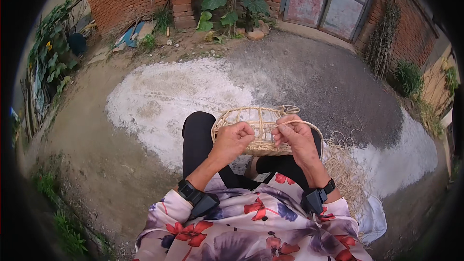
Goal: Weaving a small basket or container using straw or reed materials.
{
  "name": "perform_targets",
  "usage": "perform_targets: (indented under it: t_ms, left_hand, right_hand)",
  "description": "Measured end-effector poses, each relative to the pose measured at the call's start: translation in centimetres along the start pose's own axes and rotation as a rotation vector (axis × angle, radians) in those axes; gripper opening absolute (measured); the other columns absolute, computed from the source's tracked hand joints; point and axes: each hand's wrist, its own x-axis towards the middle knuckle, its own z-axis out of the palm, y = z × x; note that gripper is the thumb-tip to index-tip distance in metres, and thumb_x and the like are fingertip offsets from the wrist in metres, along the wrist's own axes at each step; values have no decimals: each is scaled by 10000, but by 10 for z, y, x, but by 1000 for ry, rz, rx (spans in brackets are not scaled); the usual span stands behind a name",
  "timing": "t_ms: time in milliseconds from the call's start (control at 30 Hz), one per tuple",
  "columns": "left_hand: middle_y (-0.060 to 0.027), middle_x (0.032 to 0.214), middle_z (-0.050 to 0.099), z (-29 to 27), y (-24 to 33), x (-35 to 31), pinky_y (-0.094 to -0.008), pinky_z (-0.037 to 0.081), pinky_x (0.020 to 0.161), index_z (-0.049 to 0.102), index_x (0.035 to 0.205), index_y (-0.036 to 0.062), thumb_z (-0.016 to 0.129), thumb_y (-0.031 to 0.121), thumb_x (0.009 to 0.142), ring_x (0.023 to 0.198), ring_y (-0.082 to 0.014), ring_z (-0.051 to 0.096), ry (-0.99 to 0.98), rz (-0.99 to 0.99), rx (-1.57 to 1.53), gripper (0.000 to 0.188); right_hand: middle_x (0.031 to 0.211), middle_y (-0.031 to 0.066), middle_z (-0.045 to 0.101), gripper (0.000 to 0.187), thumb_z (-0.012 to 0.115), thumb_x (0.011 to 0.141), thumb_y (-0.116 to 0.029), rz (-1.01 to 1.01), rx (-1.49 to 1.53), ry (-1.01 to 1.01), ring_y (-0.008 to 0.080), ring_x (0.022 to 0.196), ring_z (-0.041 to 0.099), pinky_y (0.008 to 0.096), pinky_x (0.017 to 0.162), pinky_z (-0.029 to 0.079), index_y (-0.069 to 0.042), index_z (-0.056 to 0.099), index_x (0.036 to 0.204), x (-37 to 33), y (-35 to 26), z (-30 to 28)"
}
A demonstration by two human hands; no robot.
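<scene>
A straw-coloured, oval, openwork woven basket (263, 147) sits at the black-trousered knees (194, 137). Over the knees, the left hand (233, 139) curls, its hold unclear; just apart, the right hand (297, 140) pinches a pale fibre cord (312, 125).

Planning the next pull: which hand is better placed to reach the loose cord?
Likely the right hand: the tan cord heap lies on its side, farther from the left hand.

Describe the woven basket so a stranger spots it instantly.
Start at the black trousers, centre frame. At the knees, partly behind the left hand and right hand, is the basket. Unlike the loose cord pile to its right, its pale strands form a rounded lattice.
</scene>
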Motion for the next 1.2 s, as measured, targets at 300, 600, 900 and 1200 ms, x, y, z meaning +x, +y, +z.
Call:
perform_targets:
  t_ms: [300,600,900,1200]
  left_hand:
    - [-169,714,660,8,10,10,-430,518,621,683,816,35,616,166,818,652,-357,659,64,274,794,147]
    - [-182,793,686,-10,4,34,-447,513,721,713,831,63,585,275,819,783,-343,672,-302,2,532,248]
    - [-118,747,693,1,8,32,-384,505,655,707,764,78,641,316,765,707,-270,666,-222,-150,380,247]
    - [-60,708,578,23,24,1,-381,478,609,658,804,94,711,164,767,664,-274,594,290,575,687,95]
  right_hand:
    - [711,168,635,190,595,907,-134,-457,-1215,-188,284,666,638,363,600,492,-21,575,1059,40,-5,23]
    - [743,198,625,135,543,866,-31,-372,-1312,-26,391,659,622,460,583,474,-25,515,998,21,13,35]
    - [745,-13,521,296,589,841,35,62,6,117,49,526,450,193,466,342,-50,499,1109,-9,9,26]
    - [629,-41,507,136,564,948,-173,26,-313,332,30,491,423,189,426,318,-58,612,893,-25,14,-45]
